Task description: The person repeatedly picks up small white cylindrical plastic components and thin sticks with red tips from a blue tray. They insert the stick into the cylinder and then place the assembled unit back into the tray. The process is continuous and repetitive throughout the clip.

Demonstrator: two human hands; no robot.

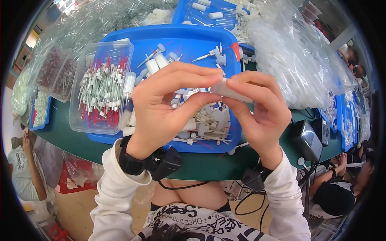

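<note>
Over the blue tray (pixel 169 33), both my hands meet at a white plastic cylinder (pixel 233 91). My right hand (pixel 261 108) grips it from the side, fingers on top and thumb beneath. With thumb and forefinger, my left hand (pixel 161 98) pinches at the cylinder's left end; anything small between those fingertips is hidden. Under my hands the tray holds white tubes (pixel 161 60), thin sticks with pale round caps (pixel 219 117) and red wires. Left of my left hand, a clear plastic box (pixel 74 116) is packed with thin tubes (pixel 102 88) with red wire ends.
Another clear container (pixel 60 86) of dark red parts stands at far left. Clear plastic bags (pixel 289 60) pile up behind on the right. A black device (pixel 307 138) with cables sits at the green table's (pixel 201 170) right side. Other people (pixel 28 172) sit on both sides.
</note>
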